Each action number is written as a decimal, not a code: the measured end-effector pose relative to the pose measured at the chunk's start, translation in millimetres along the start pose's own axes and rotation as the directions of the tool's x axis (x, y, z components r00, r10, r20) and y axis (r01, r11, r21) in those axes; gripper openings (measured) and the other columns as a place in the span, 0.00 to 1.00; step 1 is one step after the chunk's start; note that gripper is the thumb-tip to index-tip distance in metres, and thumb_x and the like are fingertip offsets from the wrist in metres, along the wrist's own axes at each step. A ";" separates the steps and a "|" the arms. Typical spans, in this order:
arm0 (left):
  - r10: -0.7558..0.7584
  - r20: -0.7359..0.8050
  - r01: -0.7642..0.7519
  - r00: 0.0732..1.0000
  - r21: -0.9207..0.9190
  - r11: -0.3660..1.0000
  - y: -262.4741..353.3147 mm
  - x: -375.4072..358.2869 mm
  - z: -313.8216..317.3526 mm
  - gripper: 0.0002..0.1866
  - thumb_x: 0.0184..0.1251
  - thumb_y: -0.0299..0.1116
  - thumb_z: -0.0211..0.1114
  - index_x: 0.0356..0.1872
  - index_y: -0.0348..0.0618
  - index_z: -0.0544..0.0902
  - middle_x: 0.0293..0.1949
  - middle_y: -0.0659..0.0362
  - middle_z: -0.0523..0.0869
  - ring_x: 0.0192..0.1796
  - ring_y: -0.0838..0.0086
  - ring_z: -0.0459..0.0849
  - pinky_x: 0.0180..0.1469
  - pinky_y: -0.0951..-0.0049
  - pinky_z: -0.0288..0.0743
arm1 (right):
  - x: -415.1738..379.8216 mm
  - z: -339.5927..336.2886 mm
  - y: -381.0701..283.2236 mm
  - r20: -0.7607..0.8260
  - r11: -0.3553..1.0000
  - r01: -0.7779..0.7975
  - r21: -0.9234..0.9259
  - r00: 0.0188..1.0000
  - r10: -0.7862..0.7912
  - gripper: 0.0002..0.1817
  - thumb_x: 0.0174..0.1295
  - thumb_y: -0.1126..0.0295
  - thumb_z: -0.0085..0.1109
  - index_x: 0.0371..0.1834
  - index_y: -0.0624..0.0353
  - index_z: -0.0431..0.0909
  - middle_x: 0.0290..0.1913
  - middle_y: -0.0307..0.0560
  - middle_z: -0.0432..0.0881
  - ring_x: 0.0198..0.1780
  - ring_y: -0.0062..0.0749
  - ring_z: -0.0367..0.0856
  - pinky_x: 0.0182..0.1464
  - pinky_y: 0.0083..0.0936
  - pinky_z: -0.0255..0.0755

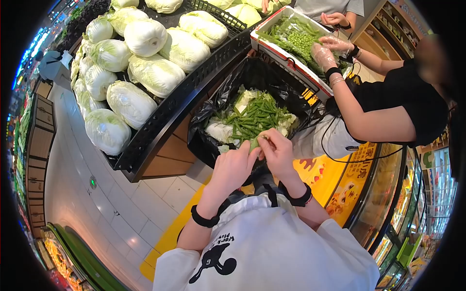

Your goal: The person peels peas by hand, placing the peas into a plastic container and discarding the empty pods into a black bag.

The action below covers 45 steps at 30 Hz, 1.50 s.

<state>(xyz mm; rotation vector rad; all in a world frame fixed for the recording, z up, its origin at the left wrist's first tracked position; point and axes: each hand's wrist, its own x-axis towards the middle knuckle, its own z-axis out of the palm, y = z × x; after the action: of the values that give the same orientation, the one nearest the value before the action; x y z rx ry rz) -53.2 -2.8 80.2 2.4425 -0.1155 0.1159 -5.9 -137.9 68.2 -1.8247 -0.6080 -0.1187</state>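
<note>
My left hand (237, 164) and my right hand (276, 151) meet over a bin lined with a black plastic bag (201, 127). Between their fingertips is a green pea pod (254, 144), gripped from both sides and partly hidden by the fingers. Below lies a heap of green pods (257, 115) on pale leafy scraps (218, 130) inside the bag. Both my wrists wear black bands.
Chinese cabbages (150, 72) fill a black-edged display stand (160, 114) at left. Beyond the bin, a white box (272, 48) holds shelled peas (300, 43) and pods. A gloved co-worker (383, 106) reaches into it from the right; another person stands behind.
</note>
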 end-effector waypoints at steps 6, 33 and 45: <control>-0.018 0.261 0.219 0.965 -0.768 0.601 -11.8 1.3 3.4 0.15 0.70 0.39 0.44 0.30 0.38 0.70 0.16 0.60 0.72 0.18 0.76 0.70 0.21 0.74 0.62 | 3.9 -7.8 -5.1 0.386 0.341 -0.575 0.744 0.785 0.485 0.07 0.66 0.70 0.47 0.32 0.61 0.69 0.21 0.36 0.68 0.16 0.14 0.62 0.17 0.12 0.58; -0.479 0.112 0.043 0.871 -0.987 -0.153 -47.8 54.6 53.2 0.05 0.62 0.27 0.60 0.37 0.37 0.78 0.33 0.63 0.80 0.32 0.85 0.74 0.33 0.86 0.67 | 17.2 51.9 45.2 -0.056 0.501 -0.196 0.843 0.894 0.445 0.05 0.67 0.70 0.44 0.38 0.58 0.67 0.29 0.35 0.67 0.27 0.15 0.65 0.32 0.17 0.65; -0.404 -0.130 0.044 0.905 -0.918 0.394 -37.0 71.2 69.3 0.05 0.58 0.24 0.62 0.33 0.34 0.79 0.32 0.61 0.81 0.34 0.84 0.75 0.39 0.84 0.69 | 35.6 52.6 49.7 -0.037 0.426 -0.293 0.856 0.787 0.615 0.12 0.70 0.62 0.35 0.44 0.57 0.66 0.44 0.40 0.71 0.43 0.21 0.70 0.45 0.22 0.66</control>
<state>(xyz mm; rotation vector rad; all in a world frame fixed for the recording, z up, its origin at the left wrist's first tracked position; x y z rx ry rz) 25.3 -22.7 11.8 1.2578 0.2714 0.2679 36.3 -88.2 20.7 -0.9193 0.1590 0.2035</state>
